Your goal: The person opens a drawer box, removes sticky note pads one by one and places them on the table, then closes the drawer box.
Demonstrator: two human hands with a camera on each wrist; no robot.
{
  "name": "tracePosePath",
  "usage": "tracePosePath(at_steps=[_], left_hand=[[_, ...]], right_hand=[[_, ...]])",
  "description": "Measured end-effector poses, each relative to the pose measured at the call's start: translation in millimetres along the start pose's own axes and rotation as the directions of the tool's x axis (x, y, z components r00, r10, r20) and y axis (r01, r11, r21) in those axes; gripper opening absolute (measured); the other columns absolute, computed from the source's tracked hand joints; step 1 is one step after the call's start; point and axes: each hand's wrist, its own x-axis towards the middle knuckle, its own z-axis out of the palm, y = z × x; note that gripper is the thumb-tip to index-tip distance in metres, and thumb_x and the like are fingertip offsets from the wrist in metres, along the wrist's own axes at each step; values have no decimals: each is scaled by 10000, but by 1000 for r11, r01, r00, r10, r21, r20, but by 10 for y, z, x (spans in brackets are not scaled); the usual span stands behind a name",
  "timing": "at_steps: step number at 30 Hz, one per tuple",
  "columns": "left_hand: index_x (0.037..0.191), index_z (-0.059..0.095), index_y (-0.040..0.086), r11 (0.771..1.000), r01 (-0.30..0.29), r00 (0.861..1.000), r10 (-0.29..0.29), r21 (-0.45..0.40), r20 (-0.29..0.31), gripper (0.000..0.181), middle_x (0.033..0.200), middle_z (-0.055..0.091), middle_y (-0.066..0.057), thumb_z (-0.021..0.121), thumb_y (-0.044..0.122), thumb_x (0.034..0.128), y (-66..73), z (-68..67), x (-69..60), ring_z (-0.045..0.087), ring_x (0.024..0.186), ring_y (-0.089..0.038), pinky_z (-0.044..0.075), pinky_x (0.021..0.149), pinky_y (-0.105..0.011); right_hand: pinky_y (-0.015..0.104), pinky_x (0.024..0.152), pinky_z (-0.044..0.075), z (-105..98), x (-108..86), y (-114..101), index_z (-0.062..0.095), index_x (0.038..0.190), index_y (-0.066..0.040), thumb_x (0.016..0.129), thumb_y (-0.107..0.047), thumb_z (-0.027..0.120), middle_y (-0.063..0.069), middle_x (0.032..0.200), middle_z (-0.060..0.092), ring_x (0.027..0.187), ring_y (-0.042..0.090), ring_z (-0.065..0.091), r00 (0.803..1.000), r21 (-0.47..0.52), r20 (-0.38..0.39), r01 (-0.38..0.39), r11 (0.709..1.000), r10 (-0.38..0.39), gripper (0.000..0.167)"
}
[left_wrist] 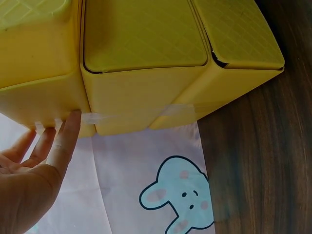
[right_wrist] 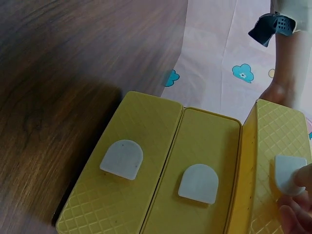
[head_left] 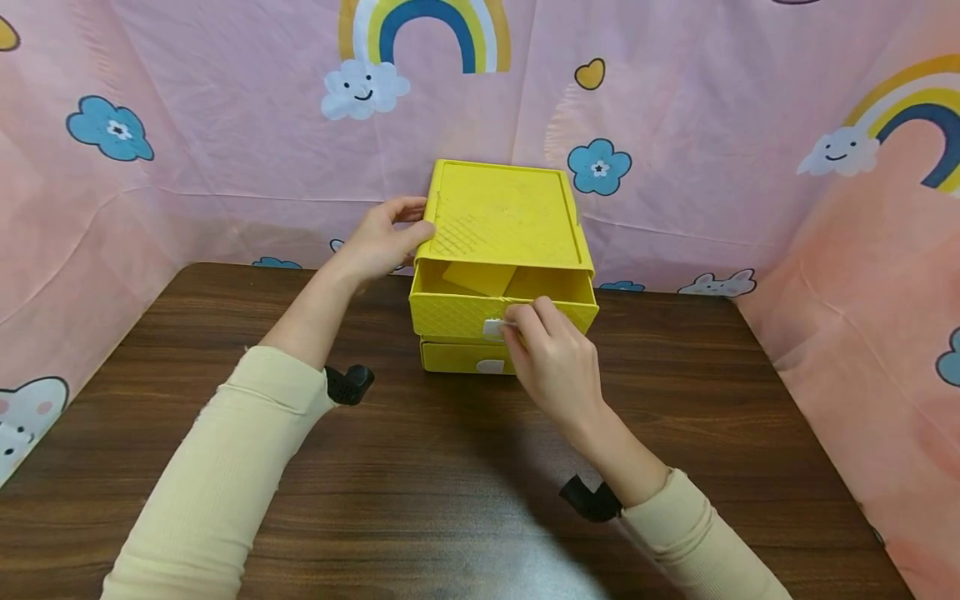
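Yellow three-drawer chest (head_left: 506, 208), on brown wood-grain table (head_left: 375, 483); top drawer (head_left: 450, 318) part-open. Left hand (head_left: 382, 242): rests, fingers extended, against chest's left side. Right hand (head_left: 555, 358): pinches drawer's white handle (head_left: 492, 328). Handling advice: brace chest, guide drawer level, square.

We note a yellow drawer unit (head_left: 510, 208) with a diamond-patterned top drawer (head_left: 450, 317); handles (right_wrist: 122, 158), apparently white in the dim wrist view; brown wood-grain table (head_left: 375, 517); pink backdrop (head_left: 247, 125), rainbow-printed; cream sleeves (head_left: 210, 475).
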Motion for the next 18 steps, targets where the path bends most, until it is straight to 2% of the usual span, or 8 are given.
tracePosePath(at_steps=[18], left_hand=[[1427,325,117,1000,9,1000,-9,-11,-7,532,1396,389,-86,490,225,932,-3,8,13,516,1121,-226,530,761,-297]], right_hand=[[242,411,370,-117,-75,-79,621,877,-82,841,-134,656,30,727,506,516,132,429,999,-9,-11,44,999,-44,73]])
